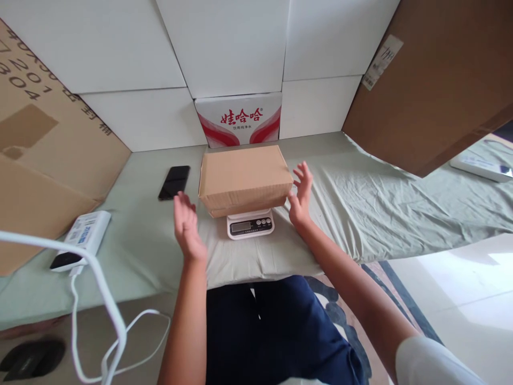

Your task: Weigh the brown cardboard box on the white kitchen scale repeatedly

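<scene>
- While resting on a small digital scale [250, 224], plain cardboard box [245, 179] at centre of cloth-covered table [360, 203]; overhanging the scale on both sides
- Left hand [186, 227] open, fingers spread, palm turned toward box; just beside its left end, not touching
- Right hand [300, 195] open, fingers splayed; close to box's right end, contact unclear
- Black phone [174, 182] lying flat left of box
- White power bank [86, 232] with white cable [100, 299] near table's left edge
- Red-and-white printed carton [239, 120] behind box, against white panels
</scene>
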Available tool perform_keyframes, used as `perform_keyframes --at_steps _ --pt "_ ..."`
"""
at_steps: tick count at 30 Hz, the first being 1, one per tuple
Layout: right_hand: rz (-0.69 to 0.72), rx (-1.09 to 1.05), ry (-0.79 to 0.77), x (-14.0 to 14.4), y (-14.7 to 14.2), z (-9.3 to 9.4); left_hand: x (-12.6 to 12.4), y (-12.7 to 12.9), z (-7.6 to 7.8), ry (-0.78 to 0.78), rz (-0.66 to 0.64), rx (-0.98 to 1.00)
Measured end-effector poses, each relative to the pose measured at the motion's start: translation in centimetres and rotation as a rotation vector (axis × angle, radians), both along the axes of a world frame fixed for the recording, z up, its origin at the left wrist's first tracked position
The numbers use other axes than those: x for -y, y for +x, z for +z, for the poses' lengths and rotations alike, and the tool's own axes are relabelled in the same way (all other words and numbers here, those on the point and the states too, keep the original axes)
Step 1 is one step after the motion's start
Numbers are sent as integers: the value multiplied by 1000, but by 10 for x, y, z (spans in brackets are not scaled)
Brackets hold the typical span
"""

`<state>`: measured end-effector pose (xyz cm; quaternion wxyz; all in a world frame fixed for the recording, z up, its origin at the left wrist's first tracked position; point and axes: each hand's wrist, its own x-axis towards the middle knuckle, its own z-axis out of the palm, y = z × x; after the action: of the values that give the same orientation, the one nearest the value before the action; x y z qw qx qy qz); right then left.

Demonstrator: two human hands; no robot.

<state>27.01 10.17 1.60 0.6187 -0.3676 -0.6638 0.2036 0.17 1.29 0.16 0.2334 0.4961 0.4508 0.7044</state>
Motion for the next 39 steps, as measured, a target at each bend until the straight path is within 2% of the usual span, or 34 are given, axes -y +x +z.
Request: perform_keyframes --at_steps 2,5,14,21,24,39 --pt "-86 -100 4 -4 4 2 -1 -5 1 93 80 78" --pt "-151 -234 -20 -12 9 3 -2 -9 0 101 102 125" --pt "-71 -474 -297 -33 2 -9 -2 1 0 11 24 77" --pt "-58 -683 -482 -51 2 -6 -10 2 -4 -29 -7 59" --pt "-34 -701 -510 -50 1 -4 -10 3 -5 -53 -10 54" --pt "64 -542 -410 -41 -4 -5 -9 2 -8 -94 23 42"
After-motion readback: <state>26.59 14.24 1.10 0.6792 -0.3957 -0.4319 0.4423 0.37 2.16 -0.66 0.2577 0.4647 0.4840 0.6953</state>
